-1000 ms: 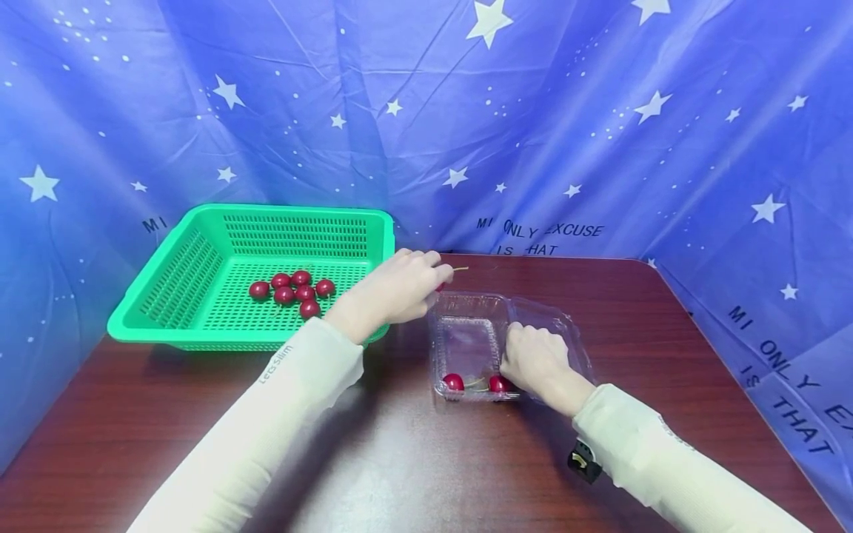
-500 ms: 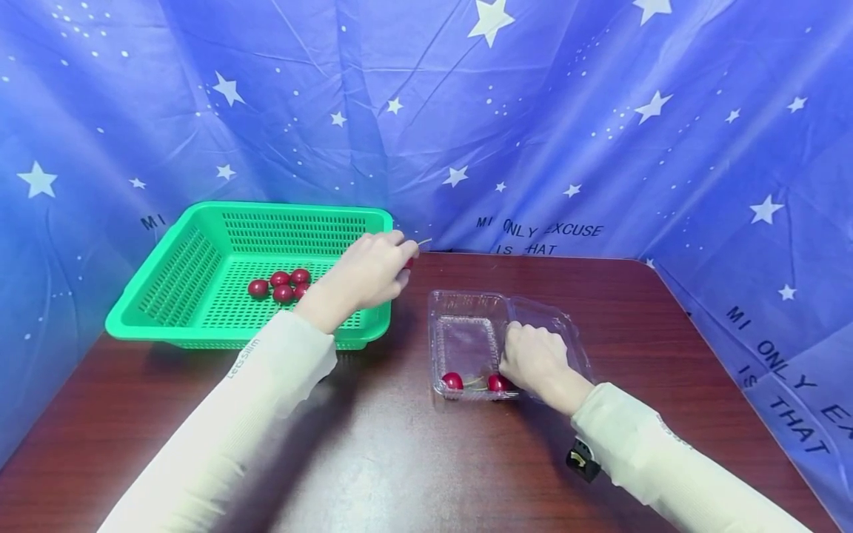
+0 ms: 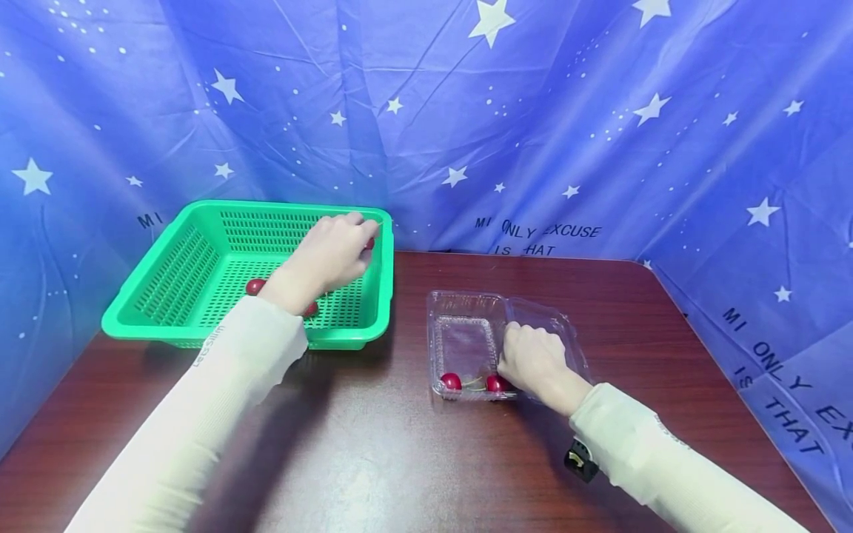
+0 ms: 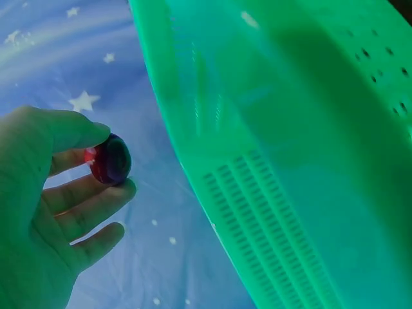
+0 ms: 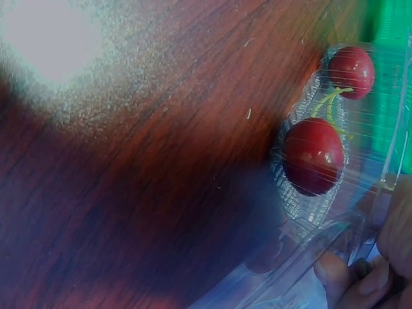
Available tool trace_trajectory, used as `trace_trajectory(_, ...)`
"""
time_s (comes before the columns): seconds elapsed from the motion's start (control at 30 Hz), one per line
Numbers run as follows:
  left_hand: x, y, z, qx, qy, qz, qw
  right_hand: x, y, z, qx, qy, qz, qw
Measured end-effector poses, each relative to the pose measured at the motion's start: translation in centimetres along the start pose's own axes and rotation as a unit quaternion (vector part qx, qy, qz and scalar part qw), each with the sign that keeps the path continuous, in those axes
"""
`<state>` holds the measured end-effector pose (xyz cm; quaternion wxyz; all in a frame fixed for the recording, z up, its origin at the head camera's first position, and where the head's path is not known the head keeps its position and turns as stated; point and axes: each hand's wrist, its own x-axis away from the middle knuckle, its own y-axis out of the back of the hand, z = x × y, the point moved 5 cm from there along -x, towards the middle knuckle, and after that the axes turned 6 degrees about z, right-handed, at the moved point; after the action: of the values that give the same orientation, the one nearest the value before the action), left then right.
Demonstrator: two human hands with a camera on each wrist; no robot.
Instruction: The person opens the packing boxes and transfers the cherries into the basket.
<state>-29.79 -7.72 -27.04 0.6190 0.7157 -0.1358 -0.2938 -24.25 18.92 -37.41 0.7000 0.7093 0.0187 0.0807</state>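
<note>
My left hand (image 3: 329, 255) pinches a red cherry (image 4: 114, 162) between thumb and fingertips, above the right side of the green basket (image 3: 233, 334). Several cherries lie on the basket floor, partly hidden by my forearm; one cherry (image 3: 255, 286) shows at their left. To the right, the clear plastic box (image 3: 466, 337) stands with its lid (image 3: 560, 326) folded out. Two cherries with stems sit along its near side: a left cherry (image 3: 450, 381) and a right cherry (image 3: 495, 383). My right hand (image 3: 538, 361) grips the box where tray and lid meet, fingers curled round the edge.
Everything stands on a dark reddish wooden table (image 3: 400, 444). A blue curtain (image 3: 433, 126) with white stars hangs behind and along both sides. A small black device (image 3: 580, 460) is strapped at my right wrist.
My left hand has moved left with the cherry, from beside the plastic box to over the basket. My right hand and the box have stayed nearly still.
</note>
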Motion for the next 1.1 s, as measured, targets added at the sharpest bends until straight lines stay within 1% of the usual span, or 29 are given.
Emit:
trace_trajectory(0.17, 0.7, -0.2, 1.5, -0.008, 0.035, 0.045, 0.9983, -0.1, -0.1, 0.0, 0.001, -0.001, 0.002, 1.0)
trace_trajectory(0.37, 1.2, -0.4, 3.2, -0.011, 0.067, 0.07, 0.9952, -0.1, -0.1, 0.1, 0.002, 0.0, 0.004, 1.0)
trace_trajectory(0.57, 2.0, -1.2, 5.0, -0.013, 0.104, 0.113, 0.988, -0.1, 0.0, 0.1, 0.002, -0.003, 0.012, 1.0)
trace_trajectory(0.7, 2.5, -1.8, 5.8, -0.019, 0.111, 0.135, 0.9844, -0.1, -0.1, 0.0, 0.003, -0.003, 0.009, 1.0)
trace_trajectory(0.83, 2.8, -2.5, 6.3, -0.024, 0.118, 0.148, 0.9816, -0.1, 0.0, 0.0, 0.003, -0.002, 0.004, 1.0)
trace_trajectory(0.9, 3.0, -2.9, 6.5, -0.028, 0.119, 0.156, 0.9802, -0.1, 0.0, 0.0, 0.001, -0.002, 0.003, 1.0)
trace_trajectory(1.03, 3.3, -3.9, 6.7, -0.028, 0.118, 0.184, 0.9755, -0.1, 0.0, 0.0, 0.0, -0.001, 0.004, 1.0)
trace_trajectory(1.1, 3.5, -4.2, 6.8, -0.03, 0.121, 0.192, 0.9734, -0.1, 0.0, 0.0, 0.002, 0.001, 0.005, 1.0)
